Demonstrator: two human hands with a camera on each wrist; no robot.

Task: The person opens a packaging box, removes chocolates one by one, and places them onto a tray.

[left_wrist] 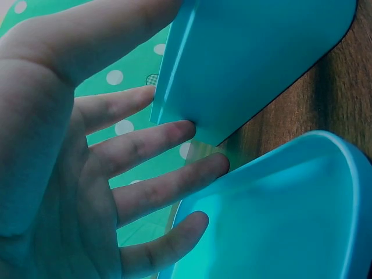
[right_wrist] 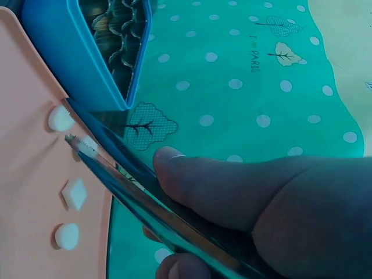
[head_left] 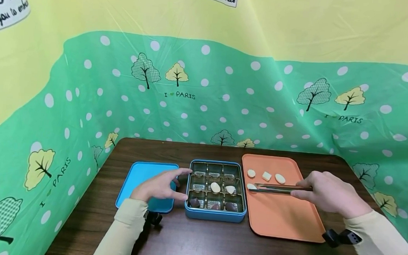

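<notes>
Green dotted cloth [head_left: 226, 113] behind brown worktop [head_left: 196, 237] | right hand [head_left: 327, 193]: fingers pinch tongs [head_left: 274, 191], tips by white piece [right_wrist: 60, 119], left on orange tray [head_left: 282, 220] | left hand [head_left: 159, 185]: fingers loose, spread by left side of blue box [head_left: 215, 215]
</notes>
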